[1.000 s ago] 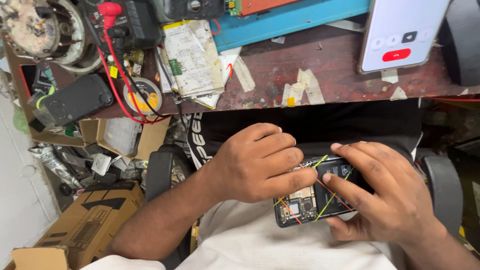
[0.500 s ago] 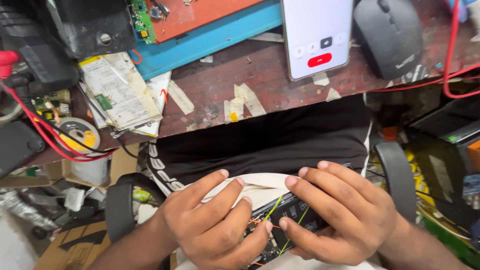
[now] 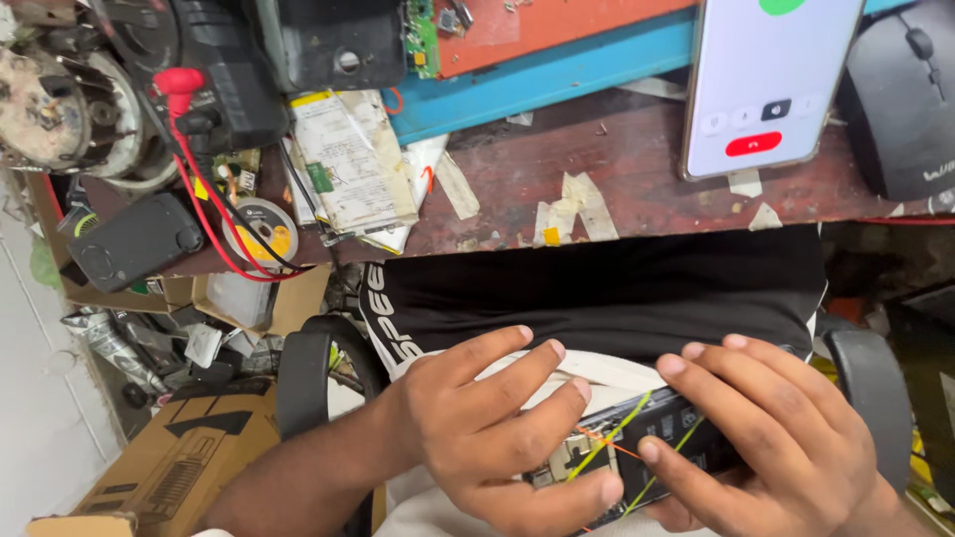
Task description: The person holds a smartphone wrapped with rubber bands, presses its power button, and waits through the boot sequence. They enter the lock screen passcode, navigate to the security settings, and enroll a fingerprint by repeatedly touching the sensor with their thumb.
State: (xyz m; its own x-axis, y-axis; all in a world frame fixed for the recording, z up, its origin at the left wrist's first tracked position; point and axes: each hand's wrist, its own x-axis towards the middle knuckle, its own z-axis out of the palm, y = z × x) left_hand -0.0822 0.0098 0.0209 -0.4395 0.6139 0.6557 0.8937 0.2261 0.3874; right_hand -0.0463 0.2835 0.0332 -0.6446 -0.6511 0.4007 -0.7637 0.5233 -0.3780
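1. The left hand (image 3: 487, 428) and the right hand (image 3: 766, 447) both hold 1 small board (image 3: 637, 452), low in the person's lap.
2. The left grip is closed on the board's left end, thumb under it.
3. The right grip is closed on the board's right end, fingers (image 3: 696, 393) lying across the top.
4. Thin green wires (image 3: 607, 447) cross the board between the 2 hands.
5. The desk (image 3: 617, 204) is above the board.
6. A phone (image 3: 766, 85) stands on the desk, up and right of the board.
7. A mouse (image 3: 905, 94) sits just right of the phone.
8. A cardboard box (image 3: 169, 467) lies on the floor, left of the board.
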